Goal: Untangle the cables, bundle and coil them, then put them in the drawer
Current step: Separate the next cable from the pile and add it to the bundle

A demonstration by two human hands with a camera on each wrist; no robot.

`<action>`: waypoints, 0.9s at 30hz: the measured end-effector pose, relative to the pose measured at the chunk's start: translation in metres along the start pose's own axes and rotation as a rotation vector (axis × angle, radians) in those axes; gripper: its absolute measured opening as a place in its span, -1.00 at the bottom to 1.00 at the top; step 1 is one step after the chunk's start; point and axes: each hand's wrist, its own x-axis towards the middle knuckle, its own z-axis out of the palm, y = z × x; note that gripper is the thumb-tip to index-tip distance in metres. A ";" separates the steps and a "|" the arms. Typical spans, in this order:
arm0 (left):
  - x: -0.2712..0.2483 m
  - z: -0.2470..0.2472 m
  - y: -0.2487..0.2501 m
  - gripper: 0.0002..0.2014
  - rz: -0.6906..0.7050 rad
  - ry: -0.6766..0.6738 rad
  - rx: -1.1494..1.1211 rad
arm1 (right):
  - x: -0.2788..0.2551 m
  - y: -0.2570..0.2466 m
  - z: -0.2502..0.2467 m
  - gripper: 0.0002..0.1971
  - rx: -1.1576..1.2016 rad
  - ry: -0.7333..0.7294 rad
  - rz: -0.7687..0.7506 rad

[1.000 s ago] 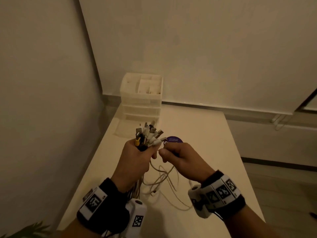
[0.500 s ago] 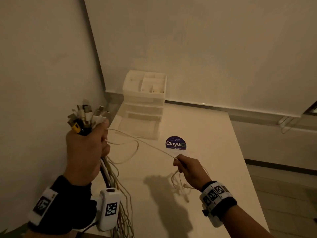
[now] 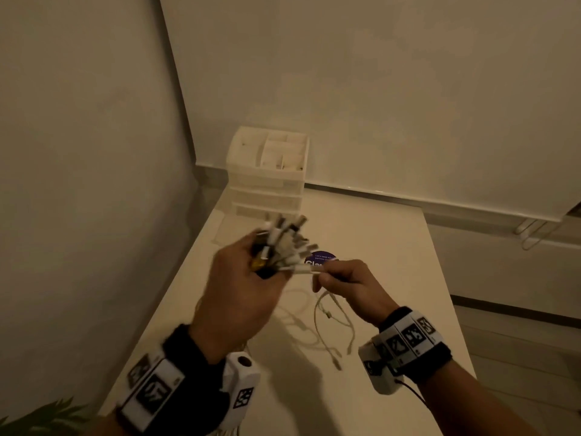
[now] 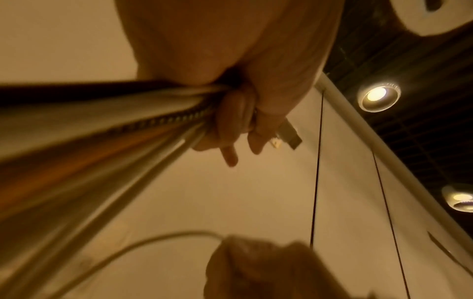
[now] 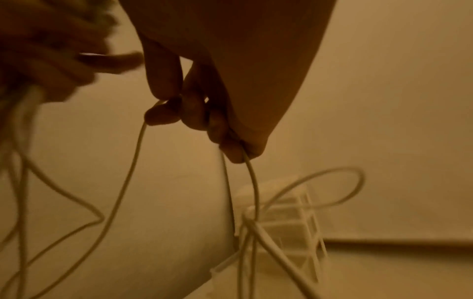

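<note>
A bundle of cables [image 3: 279, 247] is gripped in the left hand [image 3: 239, 294], whose fingers are curled tightly round it above the near-left part of the white surface [image 3: 393, 247]. The plug ends are fanned out above the fist, pointing up and toward the far side; they are blurred in the head view, and a yellow and a black connector can be made out among the pale ones. In the left wrist view the cords [image 4: 102, 129] are seen running out of the closed fist [image 4: 243, 101] toward the camera, with one metal USB plug [image 4: 287, 134] sticking out past the fingertips. A single white cable [image 3: 309, 271] is pinched between the thumb and curled fingers of the right hand [image 3: 349, 286], just right of the bundle and nearly touching it. In the right wrist view that hand [image 5: 199, 109] is seen holding thin white strands [image 5: 128, 172] that hang down from it in loose loops. More slack cable [image 3: 330, 328] is draped on the surface below and between the two hands. At the far-left corner of the surface a white drawer unit [image 3: 267, 174] is set against the wall, with its lowest drawer [image 3: 232, 229] pulled out toward the near side. A round purple sticker [image 3: 322, 258] is partly hidden behind the hands. Green leaves [image 3: 41, 416] show at the near-left corner.
</note>
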 end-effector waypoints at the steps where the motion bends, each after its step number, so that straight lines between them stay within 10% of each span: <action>1: 0.005 0.007 -0.006 -0.71 -0.009 -0.061 0.078 | 0.003 -0.006 0.001 -0.75 -0.021 -0.023 -0.027; 9: 0.029 0.024 -0.031 -0.79 -0.222 0.006 0.224 | 0.006 0.013 -0.005 -0.74 -0.135 0.129 -0.054; 18: 0.025 0.028 -0.031 -0.70 -0.116 -0.150 0.226 | 0.014 0.002 0.000 -0.74 -0.050 0.081 -0.140; 27: 0.032 -0.023 -0.022 -0.85 -0.183 0.196 -0.247 | 0.000 0.107 0.008 -0.75 -0.314 0.094 0.204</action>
